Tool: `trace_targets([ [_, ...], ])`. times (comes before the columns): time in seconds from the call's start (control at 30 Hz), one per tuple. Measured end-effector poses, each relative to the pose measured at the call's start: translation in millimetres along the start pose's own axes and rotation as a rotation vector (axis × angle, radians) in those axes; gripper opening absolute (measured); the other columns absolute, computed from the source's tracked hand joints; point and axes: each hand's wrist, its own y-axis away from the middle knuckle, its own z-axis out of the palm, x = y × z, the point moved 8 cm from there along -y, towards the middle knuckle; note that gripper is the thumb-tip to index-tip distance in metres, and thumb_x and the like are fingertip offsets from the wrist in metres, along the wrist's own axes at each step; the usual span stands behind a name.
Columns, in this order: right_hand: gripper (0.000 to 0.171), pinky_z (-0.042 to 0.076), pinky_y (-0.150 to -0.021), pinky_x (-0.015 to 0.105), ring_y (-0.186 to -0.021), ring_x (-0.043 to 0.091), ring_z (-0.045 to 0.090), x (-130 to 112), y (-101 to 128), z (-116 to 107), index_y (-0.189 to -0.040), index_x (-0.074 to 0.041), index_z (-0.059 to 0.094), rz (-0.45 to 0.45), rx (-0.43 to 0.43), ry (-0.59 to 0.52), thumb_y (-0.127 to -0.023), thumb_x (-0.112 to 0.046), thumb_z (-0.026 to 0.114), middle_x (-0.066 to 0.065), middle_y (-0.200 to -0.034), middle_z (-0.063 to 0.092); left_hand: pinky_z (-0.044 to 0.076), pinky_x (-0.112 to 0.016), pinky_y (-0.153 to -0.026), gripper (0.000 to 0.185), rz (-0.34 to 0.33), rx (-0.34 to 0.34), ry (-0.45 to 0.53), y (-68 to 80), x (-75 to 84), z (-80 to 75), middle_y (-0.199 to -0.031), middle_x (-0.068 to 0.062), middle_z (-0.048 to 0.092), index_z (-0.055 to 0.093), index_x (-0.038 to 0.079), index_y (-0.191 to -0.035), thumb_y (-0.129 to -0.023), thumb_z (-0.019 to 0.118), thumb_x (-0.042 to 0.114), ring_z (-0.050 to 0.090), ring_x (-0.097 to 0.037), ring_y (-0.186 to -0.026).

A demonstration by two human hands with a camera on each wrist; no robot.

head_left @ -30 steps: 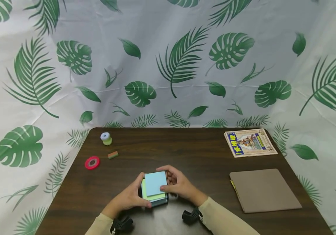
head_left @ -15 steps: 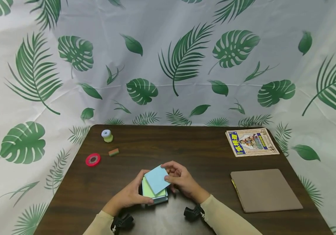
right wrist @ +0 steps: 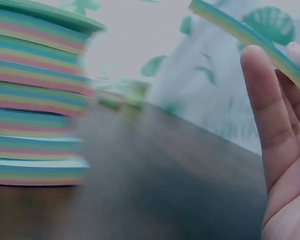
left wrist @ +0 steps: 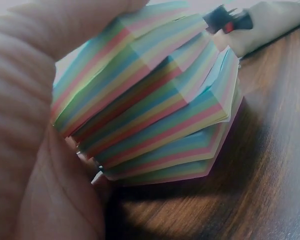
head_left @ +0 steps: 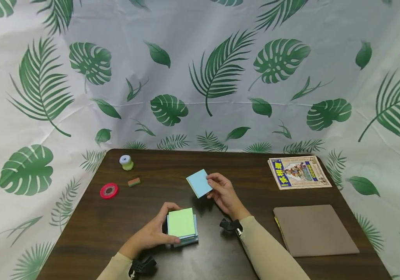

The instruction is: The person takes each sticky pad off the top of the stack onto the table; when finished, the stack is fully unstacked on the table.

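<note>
A tall stack of square sticky note pads (head_left: 181, 222), green on top, stands near the front middle of the table. My left hand (head_left: 151, 235) grips it from the left, thumb on the near side and fingers behind. The left wrist view shows the stack's striped edges (left wrist: 155, 110), with the pads slightly skewed against each other. Beyond the stack to the right, my right hand (head_left: 226, 196) pinches a thin blue-topped sticky note pad (head_left: 199, 183) by its right edge, held above the table. In the right wrist view this pad (right wrist: 235, 27) is tilted and apart from the stack.
At the back left of the dark wooden table (head_left: 193, 163) are a blue-and-green spool-like item (head_left: 126, 162), a small orange-and-green block (head_left: 134, 182) and a red ring-shaped roll (head_left: 109, 191). Illustrated booklets (head_left: 299, 172) and a brown folder (head_left: 315, 230) lie on the right.
My right hand has lifted the blue-topped pad off the stack and carried it away, up and to the right. The green top of the stack is now uncovered. My left hand stays round the stack.
</note>
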Motion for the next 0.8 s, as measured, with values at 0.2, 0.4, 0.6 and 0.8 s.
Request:
trace_targets([
  [0.2,0.026,0.062,-0.069,0.023,-0.074,0.012,0.075,1,-30,-26,-0.121,-0.013,0.072,-0.030,0.086,-0.025,-0.115,-0.003,0.049,0.001,-0.106,0.070,0.048,-0.030,-0.099,0.082,0.015,-0.034,0.061,5.5,-2.7,5.0,-0.144,-0.018,0.044,0.036,0.014,-0.149,-0.087,0.090,0.011,0.056,-0.018,-0.121],
  [0.4,0.028,0.061,-0.068,0.025,-0.083,0.015,0.074,2,-53,-45,-0.139,0.003,0.060,-0.005,0.135,-0.076,-0.116,-0.010,0.049,0.006,-0.110,0.070,0.050,-0.030,-0.099,0.080,0.000,-0.050,0.090,0.8,-3.4,6.3,-0.146,-0.017,0.042,0.034,0.016,-0.151,-0.091,0.087,0.012,0.057,-0.020,-0.121],
  [0.6,0.038,0.056,-0.062,0.024,-0.086,0.014,0.072,5,-73,-44,-0.145,0.006,0.057,0.038,0.135,0.114,-0.114,-0.016,0.059,0.001,-0.117,0.065,0.047,-0.031,-0.100,0.079,0.002,-0.047,0.075,-0.8,-3.1,3.8,-0.146,-0.016,0.042,0.035,0.017,-0.151,-0.091,0.086,0.012,0.056,-0.020,-0.122],
  [0.8,0.034,0.038,-0.051,0.024,-0.069,0.012,0.056,9,-87,-38,-0.141,-0.002,0.068,0.064,0.137,0.363,-0.111,-0.018,0.066,-0.001,-0.098,0.064,0.048,-0.030,-0.099,0.078,-0.015,-0.036,0.057,-0.7,-6.4,2.8,-0.145,-0.015,0.046,0.037,0.021,-0.150,-0.091,0.087,0.015,0.058,-0.020,-0.120],
])
